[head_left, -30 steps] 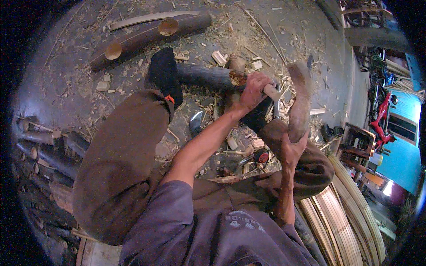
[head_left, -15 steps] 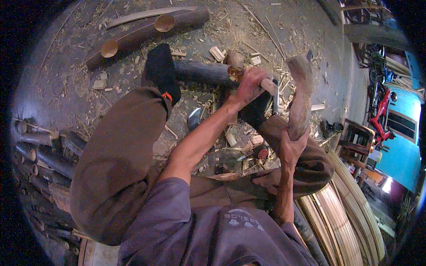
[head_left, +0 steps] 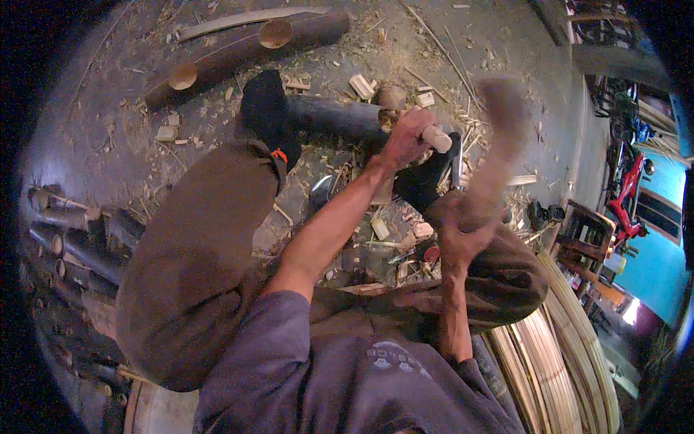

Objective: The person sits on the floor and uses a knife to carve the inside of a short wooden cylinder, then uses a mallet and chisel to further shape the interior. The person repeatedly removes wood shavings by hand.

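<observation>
Two grips were clenched: left hand (head_left: 409, 139) around a handle (head_left: 437, 138) by the log (head_left: 336, 117), well inside the right edge of the floor (head_left: 97, 130); right hand (head_left: 464, 242) around a mallet (head_left: 504, 134), newly blurred, suggesting a stroke under way.

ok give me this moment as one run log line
left hand: grips pale cylindrical wooden handle | right hand: grips brown wooden club, motion-blurred | dark cylindrical log: near left hand

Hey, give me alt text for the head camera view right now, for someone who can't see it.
A person's left hand holds a wooden-handled tool near a dark log, while the right hand holds a blurred wooden mallet. Wood chips litter the floor, and a brown log with two round, pale cuts lies beyond.
</observation>
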Demonstrator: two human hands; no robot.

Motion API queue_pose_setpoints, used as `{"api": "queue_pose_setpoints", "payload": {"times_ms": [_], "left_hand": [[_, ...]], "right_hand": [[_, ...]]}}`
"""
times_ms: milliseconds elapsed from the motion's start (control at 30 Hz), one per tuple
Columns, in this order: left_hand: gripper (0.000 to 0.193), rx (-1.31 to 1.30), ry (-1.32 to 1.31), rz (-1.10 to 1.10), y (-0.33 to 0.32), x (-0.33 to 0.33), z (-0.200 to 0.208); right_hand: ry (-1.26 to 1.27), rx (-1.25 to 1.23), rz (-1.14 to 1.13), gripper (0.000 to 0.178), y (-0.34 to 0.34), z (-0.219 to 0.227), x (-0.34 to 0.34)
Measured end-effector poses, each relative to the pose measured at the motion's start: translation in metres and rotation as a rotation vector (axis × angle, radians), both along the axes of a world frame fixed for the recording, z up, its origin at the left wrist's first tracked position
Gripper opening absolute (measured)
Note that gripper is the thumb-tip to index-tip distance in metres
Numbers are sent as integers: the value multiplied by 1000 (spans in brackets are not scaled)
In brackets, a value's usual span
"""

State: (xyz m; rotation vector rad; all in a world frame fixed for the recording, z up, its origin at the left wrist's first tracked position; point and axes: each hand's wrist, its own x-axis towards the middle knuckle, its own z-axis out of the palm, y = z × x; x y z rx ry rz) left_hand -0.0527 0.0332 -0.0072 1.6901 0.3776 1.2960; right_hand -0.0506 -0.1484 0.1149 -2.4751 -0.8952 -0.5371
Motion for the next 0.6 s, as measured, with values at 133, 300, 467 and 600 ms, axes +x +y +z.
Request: {"api": "queue_pose_setpoints", "payload": {"times_ms": [133, 300, 467, 600], "left_hand": [[33, -36, -25, -3, 7, 20, 1], [28, -240, 213, -142, 27, 41, -17], [27, -289, 191, -70, 28, 61, -17], [29, -251, 179, 103, 36, 75, -26]], "right_hand": [[353, -102, 63, 77, 31, 9, 17], [441, 50, 12, 78, 67, 50, 34], [435, -261, 208, 68, 77, 36, 64], [629, -14, 94, 73, 68, 22, 96]]}}
